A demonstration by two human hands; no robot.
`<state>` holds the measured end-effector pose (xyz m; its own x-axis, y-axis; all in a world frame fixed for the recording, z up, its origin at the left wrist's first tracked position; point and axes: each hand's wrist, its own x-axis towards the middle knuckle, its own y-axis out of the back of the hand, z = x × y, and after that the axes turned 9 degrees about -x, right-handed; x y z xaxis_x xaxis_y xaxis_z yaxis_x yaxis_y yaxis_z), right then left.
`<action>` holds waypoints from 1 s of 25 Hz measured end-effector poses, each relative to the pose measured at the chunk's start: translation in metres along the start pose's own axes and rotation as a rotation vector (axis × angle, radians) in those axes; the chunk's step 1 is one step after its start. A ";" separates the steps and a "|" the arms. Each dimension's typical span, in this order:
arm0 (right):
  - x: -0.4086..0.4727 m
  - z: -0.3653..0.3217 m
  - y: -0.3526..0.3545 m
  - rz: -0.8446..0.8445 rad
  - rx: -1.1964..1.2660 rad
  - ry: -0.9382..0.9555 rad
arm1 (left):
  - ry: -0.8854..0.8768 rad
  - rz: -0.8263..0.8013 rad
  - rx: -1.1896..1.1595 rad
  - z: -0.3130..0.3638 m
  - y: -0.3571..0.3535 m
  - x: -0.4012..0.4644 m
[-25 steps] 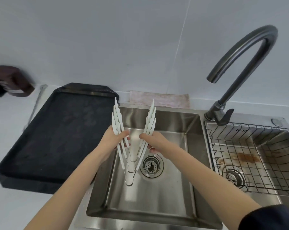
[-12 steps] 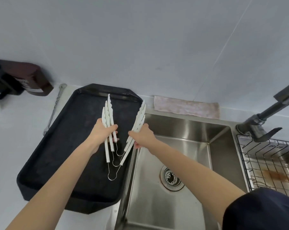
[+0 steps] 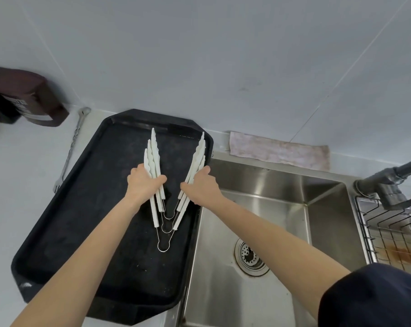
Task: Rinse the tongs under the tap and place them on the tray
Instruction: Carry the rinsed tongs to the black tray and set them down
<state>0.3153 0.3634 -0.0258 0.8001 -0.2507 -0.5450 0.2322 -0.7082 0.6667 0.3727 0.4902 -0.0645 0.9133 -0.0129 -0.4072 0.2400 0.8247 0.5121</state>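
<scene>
- Head view looks down on a black tray (image 3: 65,232) on the desk, with a steel sink (image 3: 258,208) right beside it at 3 o'clock.
- White tongs (image 3: 166,185), three pairs stacked as one bunch, sit over the tray's middle. They make a V shape.
- Their long way runs from 6 o'clock to 12 o'clock. The wire loops are at 6 o'clock and the wavy tips point to 12 o'clock.
- On one arm of the V, the left hand (image 3: 143,185) has its fingers wrapped tight around the tongs.
- On the other arm, the right hand (image 3: 199,187) grips the same way. Both hands are just as near.
- I cannot tell if the tongs touch the tray or hang just above it.
- The tap (image 3: 388,180) is far off at 3 o'clock, so the rinse looks done.
- I think the next move is straight down, then both hands let go.
</scene>
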 end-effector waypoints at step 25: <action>0.015 0.042 -0.005 0.203 -0.661 0.465 | -0.308 -0.026 0.051 0.006 0.008 -0.019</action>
<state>0.3026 0.3354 -0.0588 0.9745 0.0696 -0.2133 0.2199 -0.1088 0.9694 0.3596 0.4940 -0.0485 0.9615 -0.2106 -0.1767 0.2738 0.7924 0.5451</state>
